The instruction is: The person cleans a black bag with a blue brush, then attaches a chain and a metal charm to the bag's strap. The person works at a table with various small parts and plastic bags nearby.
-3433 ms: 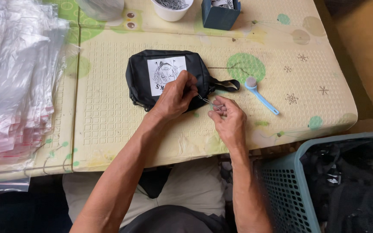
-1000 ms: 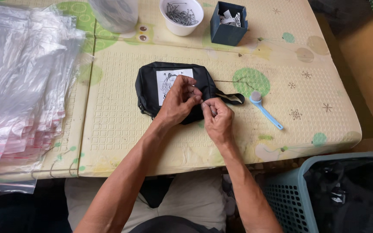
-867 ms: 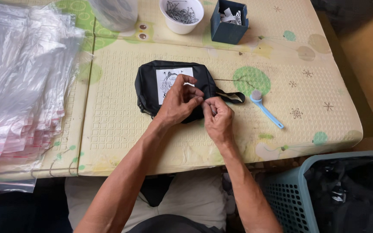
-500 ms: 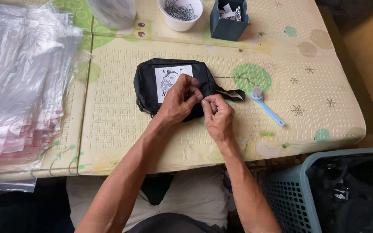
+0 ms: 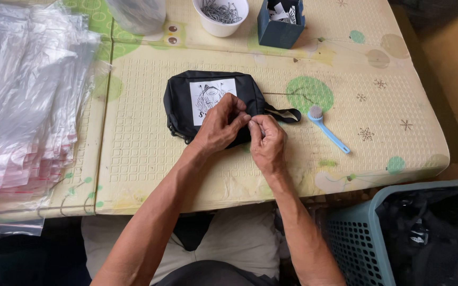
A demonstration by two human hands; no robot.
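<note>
The left hand (image 5: 219, 123) and the right hand (image 5: 267, 142) meet fingertip to fingertip at the right-hand lower edge of a small black fabric pouch with a white printed patch (image 5: 210, 100), both pinching narrowly on something there too small to make out; whether it is the pouch's fabric or a tiny fitting, I cannot tell. The left hand lies palm down over the pouch's lower right part, fingers curled towards the right; the right hand is set just beside it, knuckles up, thumb and forefinger pressed against the left fingertips. Both forearms run up from the bottom of the view and converge at the pouch. Against the picture of half a second ago, the hands hold much the same pose and the pouch has not shifted on the mat. The pouch lies flat on a pale yellow embossed foam mat (image 5: 149, 143), its long axis across the view, patch upward, its black strap loop (image 5: 284, 113) pointing right. Near that loop lies a light blue small brush (image 5: 327, 127), apart from the hands.
</note>
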